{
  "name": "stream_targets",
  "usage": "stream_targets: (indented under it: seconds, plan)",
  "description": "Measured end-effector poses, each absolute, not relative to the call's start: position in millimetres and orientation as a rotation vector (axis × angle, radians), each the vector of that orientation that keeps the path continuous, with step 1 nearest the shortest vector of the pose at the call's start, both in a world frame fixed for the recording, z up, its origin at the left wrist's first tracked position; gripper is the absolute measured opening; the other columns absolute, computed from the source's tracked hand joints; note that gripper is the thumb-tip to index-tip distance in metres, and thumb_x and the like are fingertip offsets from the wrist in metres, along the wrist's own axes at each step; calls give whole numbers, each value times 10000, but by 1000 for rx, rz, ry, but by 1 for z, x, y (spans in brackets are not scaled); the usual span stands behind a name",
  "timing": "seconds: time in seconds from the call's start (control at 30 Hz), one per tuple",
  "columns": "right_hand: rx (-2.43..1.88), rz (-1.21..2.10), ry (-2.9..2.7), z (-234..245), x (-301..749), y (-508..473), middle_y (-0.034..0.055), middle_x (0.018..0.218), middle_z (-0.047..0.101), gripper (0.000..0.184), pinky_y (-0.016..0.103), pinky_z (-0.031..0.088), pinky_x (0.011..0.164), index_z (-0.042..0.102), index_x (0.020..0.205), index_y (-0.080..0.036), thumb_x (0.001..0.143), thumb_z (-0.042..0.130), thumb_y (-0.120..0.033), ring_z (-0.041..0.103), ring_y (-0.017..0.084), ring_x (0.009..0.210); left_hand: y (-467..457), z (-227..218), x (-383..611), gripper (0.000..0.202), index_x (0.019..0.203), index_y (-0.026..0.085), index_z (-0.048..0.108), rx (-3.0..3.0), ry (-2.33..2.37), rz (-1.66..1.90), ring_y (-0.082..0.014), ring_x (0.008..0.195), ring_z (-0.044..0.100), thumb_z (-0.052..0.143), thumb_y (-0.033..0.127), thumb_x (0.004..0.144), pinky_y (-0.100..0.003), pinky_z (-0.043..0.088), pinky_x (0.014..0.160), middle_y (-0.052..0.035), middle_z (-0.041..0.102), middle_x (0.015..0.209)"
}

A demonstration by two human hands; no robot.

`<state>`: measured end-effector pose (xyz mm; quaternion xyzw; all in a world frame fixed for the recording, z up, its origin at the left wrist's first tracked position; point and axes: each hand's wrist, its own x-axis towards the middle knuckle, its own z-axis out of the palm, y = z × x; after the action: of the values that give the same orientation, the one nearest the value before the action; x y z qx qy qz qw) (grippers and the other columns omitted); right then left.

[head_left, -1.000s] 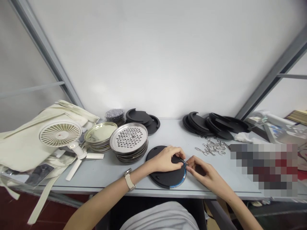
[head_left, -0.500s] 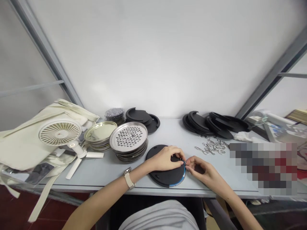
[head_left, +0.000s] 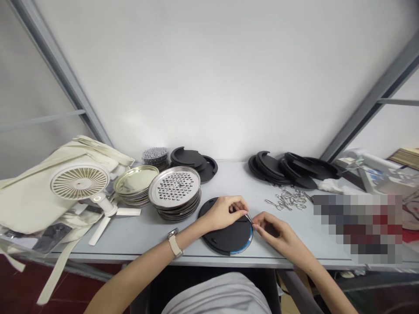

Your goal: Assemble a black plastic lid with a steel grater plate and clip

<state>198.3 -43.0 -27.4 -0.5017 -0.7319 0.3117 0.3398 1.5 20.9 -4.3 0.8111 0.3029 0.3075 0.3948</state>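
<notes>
Black disc (head_left: 227, 239) lies under the left hand (head_left: 225, 212), right hand (head_left: 274, 230) beside its rim; both pinch a metal clip (head_left: 249, 218).

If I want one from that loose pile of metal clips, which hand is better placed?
Probably the right hand: it is nearer the metal clips, which lie beyond it on its own side. The left hand is over the black disc and would likely have to reach farther across.
</notes>
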Motion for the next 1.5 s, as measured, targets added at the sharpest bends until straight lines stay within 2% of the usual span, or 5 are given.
stream_targets:
  seconds: [0.63, 0.93, 1.1, 1.27, 1.5]
  plan:
    - [-1302, 830, -1845, -27, 197, -42, 15, 746, 601, 275, 267, 467, 665, 588, 897, -205, 908, 486, -460, 561, 170, 689, 24, -10, 1, 158, 861, 156, 705, 2131, 829, 782, -119, 760, 580, 563, 103, 815, -220, 450, 688, -35, 660, 879]
    - [-1290, 791, -1879, -26, 197, -42, -1, 691, 573, 248, 255, 448, 640, 593, 817, -204, 894, 519, -428, 527, 161, 650, 20, -6, 2, 151, 901, 174, 715, 2209, 780, 788, -142, 823, 603, 578, 212, 849, -239, 455, 758, -38, 686, 892]
    - [-1285, 800, -1907, -25, 198, -42, 5, 718, 586, 226, 266, 445, 672, 575, 801, -205, 895, 527, -405, 551, 170, 687, 19, -5, 1, 237, 974, 166, 673, 2264, 672, 788, -147, 870, 595, 699, 260, 759, -244, 455, 837, -41, 662, 923]
    - [-1290, 842, -1917, -25, 198, -43, 5, 728, 591, 214, 268, 444, 676, 570, 824, -206, 903, 516, -397, 548, 168, 692, 19, -5, 0, 97, 863, 170, 673, 2298, 675, 759, -146, 853, 586, 662, 216, 778, -245, 445, 809, -27, 655, 869]
    - [-1283, 880, -1882, -31, 201, -42, -5, 725, 553, 211, 261, 429, 671, 551, 855, -202, 915, 506, -399, 520, 159, 695, 20, -8, 0, 102, 827, 154, 649, 2233, 693, 784, -133, 812, 580, 677, 223, 757, -228, 449, 748, -28, 650, 874]
